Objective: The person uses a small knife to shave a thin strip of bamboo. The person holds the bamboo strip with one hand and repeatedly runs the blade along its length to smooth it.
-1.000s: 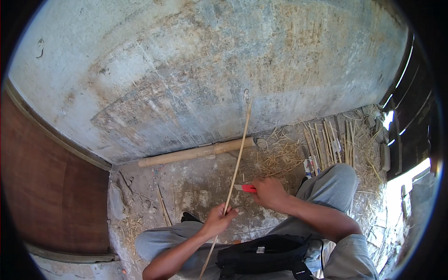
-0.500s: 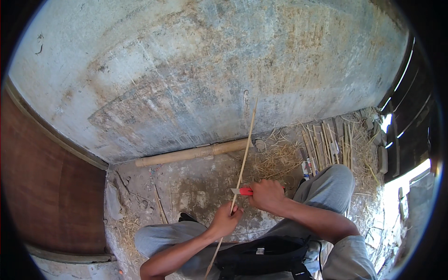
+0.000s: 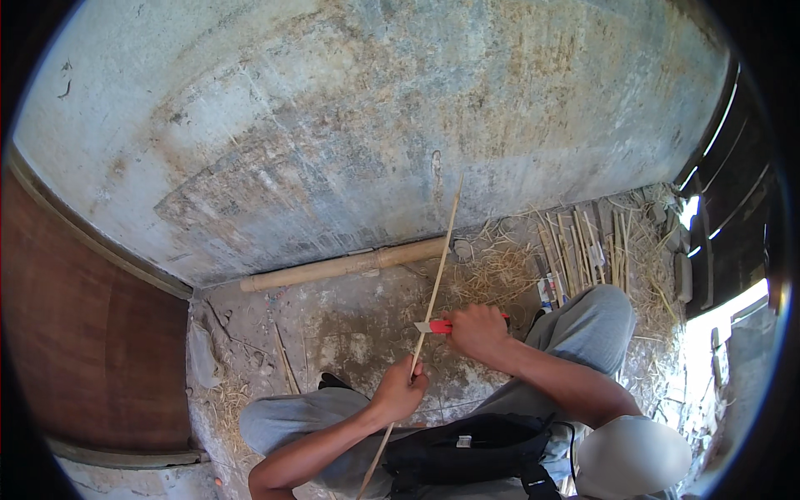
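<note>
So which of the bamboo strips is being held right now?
The long strip in the left hand, crossed by the blade of the red knife; the other strips lie on the floor.

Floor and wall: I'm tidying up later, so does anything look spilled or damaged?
Loose, pale strands lie tangled on the floor beside roughly aligned sticks, looking spilled; the wall looks worn, blotched brown.

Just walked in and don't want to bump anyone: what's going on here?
A person's left hand grips a slender bamboo strip, while the right hand holds a red utility knife, its blade crossing the strip ahead of the left hand. Pale shavings and loose strips lie on the floor to the right.
</note>
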Demonstrator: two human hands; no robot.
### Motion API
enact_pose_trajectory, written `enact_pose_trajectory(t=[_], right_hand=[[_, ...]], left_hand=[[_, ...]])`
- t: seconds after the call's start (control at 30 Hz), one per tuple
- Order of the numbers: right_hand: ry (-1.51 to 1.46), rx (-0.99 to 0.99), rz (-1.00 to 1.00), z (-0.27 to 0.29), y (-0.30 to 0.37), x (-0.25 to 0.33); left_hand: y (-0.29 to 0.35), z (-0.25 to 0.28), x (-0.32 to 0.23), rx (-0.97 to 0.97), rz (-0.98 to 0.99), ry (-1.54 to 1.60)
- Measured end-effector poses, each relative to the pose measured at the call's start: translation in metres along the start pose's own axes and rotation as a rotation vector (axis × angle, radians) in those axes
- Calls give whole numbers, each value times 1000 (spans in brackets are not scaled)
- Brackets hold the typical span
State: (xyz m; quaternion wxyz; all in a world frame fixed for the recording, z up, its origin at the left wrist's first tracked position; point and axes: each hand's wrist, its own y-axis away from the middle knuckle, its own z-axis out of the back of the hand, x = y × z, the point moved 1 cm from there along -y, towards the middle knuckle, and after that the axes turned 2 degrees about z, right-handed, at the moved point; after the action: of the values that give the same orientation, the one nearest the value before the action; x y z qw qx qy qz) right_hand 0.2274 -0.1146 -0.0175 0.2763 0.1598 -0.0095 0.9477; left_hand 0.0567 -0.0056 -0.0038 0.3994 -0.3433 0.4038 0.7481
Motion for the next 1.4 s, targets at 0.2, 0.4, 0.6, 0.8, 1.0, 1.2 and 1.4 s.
enact_pose_trajectory(t=[0.2, 0.4, 0.6, 0.8, 1.0, 1.2, 1.4], right_hand=[[30, 24, -24, -3, -6, -1], [50, -32, -9, -6, -8, -1], [34, -2, -103, 2, -13, -6], [7, -101, -334, 21, -32, -62], [44, -55, -387, 31, -27, -67], [34, -171, -382, 18, -35, -75], [41, -196, -430, 22, -41, -88]], left_hand=[[1, 2, 2, 6, -17, -39], [0, 3, 1, 23, 2, -28], [3, 2, -3, 55, 64, -43], [22, -2, 8, 146, 21, -56], [24, 2, 21, 146, -23, -87], [32, 8, 20, 169, 39, -96], [43, 9, 44, 170, 7, -3]])
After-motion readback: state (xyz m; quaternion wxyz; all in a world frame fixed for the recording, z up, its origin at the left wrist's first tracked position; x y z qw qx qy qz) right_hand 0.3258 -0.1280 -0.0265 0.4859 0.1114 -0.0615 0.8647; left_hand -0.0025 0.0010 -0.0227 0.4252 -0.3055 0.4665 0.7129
